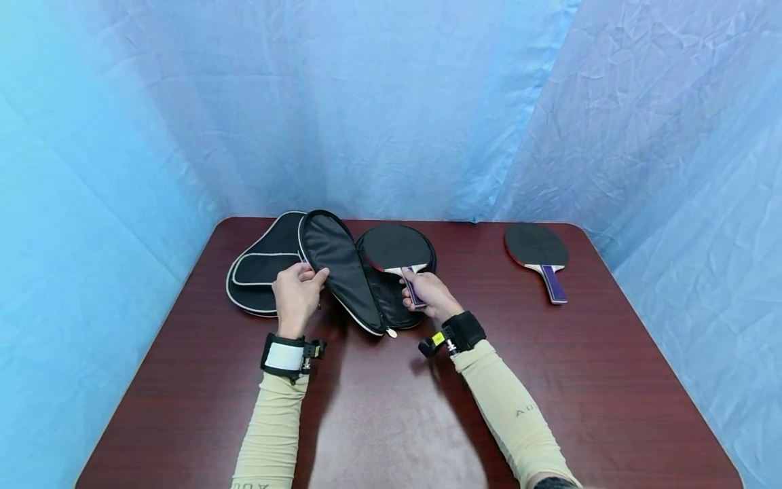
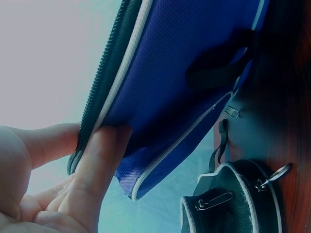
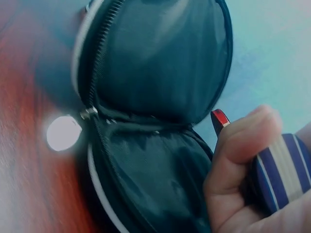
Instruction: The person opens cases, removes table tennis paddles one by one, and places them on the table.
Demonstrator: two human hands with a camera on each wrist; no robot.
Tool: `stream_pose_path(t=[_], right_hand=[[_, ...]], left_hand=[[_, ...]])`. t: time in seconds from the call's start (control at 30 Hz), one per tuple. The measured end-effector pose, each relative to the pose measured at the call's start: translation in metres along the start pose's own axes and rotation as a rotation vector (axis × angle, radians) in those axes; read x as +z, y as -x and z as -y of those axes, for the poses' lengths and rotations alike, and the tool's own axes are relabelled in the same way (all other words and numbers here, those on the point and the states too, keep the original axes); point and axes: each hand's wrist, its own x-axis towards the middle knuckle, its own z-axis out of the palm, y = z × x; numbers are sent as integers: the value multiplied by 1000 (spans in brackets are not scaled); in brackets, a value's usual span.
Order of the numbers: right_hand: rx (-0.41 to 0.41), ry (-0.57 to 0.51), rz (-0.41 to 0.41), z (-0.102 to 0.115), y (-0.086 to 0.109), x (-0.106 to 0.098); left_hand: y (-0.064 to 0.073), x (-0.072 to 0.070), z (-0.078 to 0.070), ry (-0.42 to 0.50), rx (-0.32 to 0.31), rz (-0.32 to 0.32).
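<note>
My left hand (image 1: pixel 297 293) pinches the raised edge of an unzipped paddle case (image 1: pixel 339 261) between thumb and fingers. The case's outside shows blue fabric (image 2: pixel 165 63) with white piping in the left wrist view; its lining (image 3: pixel 160 63) is black. My right hand (image 1: pixel 431 293) grips the handle of a table tennis paddle (image 1: pixel 396 246), black side up, over the case's lower half. In the right wrist view the striped handle end (image 3: pixel 284 172) shows in my hand. A metal zip pull (image 1: pixel 392 333) hangs at the case's narrow end.
A black case (image 1: pixel 253 299) with white piping lies at the left, partly behind the raised flap. Another paddle (image 1: pixel 536 246) with a purple handle lies at the right of the brown table (image 1: pixel 391 414). Blue curtains (image 1: pixel 366 109) surround the table's back and sides.
</note>
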Motion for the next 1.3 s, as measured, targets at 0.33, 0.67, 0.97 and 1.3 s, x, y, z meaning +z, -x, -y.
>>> stream_pose_path(t=[0.33, 0.67, 0.97, 1.3], right_hand=[[-60, -21, -11, 10, 3, -28], [-66, -32, -89, 17, 10, -62], [-54, -70, -146, 18, 12, -96], [-31, 3, -183, 13, 8, -126]], left_hand=[[-2, -1, 0, 30, -18, 14], [-2, -2, 0, 23, -21, 24], [-2, -3, 3, 17, -33, 22], [-1, -3, 3, 4, -32, 28]])
